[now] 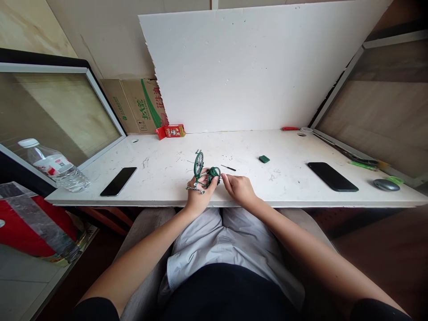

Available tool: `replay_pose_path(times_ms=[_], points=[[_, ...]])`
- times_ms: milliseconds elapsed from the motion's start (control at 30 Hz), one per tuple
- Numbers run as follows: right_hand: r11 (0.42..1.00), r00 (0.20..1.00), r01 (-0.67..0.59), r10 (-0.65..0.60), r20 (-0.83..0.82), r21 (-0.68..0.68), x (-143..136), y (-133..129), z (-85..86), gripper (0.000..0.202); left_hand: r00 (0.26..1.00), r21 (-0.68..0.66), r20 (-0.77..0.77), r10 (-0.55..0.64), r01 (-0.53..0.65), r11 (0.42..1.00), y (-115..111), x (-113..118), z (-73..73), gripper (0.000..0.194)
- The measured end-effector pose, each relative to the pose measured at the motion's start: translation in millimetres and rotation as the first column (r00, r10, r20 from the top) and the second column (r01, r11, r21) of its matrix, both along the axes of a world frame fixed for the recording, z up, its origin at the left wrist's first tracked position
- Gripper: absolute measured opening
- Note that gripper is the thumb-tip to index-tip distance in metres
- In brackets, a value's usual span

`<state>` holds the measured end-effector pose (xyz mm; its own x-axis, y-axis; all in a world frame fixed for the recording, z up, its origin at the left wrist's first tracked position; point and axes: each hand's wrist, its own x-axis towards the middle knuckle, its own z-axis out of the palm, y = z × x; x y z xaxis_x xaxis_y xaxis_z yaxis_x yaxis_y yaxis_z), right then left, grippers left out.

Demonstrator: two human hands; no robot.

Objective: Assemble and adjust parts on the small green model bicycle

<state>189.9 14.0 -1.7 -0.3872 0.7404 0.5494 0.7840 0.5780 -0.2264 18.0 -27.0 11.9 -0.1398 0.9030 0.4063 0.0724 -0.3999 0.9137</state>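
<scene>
A small green model bicycle [198, 165] with spoked wheels is tilted up above the table's front edge. My left hand [197, 199] is closed around its frame, thumb along the near side. My right hand [241, 188] is closed in a pinch right beside the wheel on the right. What sits between those fingertips, if anything, is too small to make out. Just beyond the right hand, a thin dark screwdriver-like tool [228, 167] lies on the white table [167, 167]. Farther right rests a small dark green rectangular piece [264, 159].
Phones lie left [118, 181] and right [332, 176]. A water bottle [58, 167] leans at the left, and a grey mouse [386, 185] sits far right. Toward the back are a red box [171, 131], a red-handled item [290, 128] and a white upright board [234, 71].
</scene>
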Motion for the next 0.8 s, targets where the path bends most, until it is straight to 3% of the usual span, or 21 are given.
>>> replay_pose_path(times_ms=[133,300,467,633,800], points=[[0.996,0.996,-0.047,0.041,-0.08,-0.078,-1.0,-7.7,10.7,0.057,1.0,-0.03,0.025,-0.013,0.014,0.999,5.3,-2.2,-4.6,0.026],[0.981,0.986,-0.14,0.127,0.107,0.132,6.7,-3.6,13.4,0.031,1.0,0.007,0.02,0.021,-0.021,1.0,12.2,-7.1,-12.2,0.027],[0.945,0.958,-0.211,0.148,0.248,0.252,15.1,3.9,10.4,0.032,1.0,-0.008,0.014,0.001,-0.001,1.0,4.8,-4.4,-3.7,0.028],[0.938,0.945,-0.249,0.181,0.272,0.24,18.4,4.5,15.0,0.03,0.999,-0.022,0.025,0.047,-0.047,0.999,1.0,-2.7,5.5,0.023],[0.929,0.94,-0.281,0.216,0.265,0.241,18.7,7.3,10.4,0.034,1.0,-0.025,0.015,0.023,-0.023,0.999,1.9,-4.3,4.5,0.021]])
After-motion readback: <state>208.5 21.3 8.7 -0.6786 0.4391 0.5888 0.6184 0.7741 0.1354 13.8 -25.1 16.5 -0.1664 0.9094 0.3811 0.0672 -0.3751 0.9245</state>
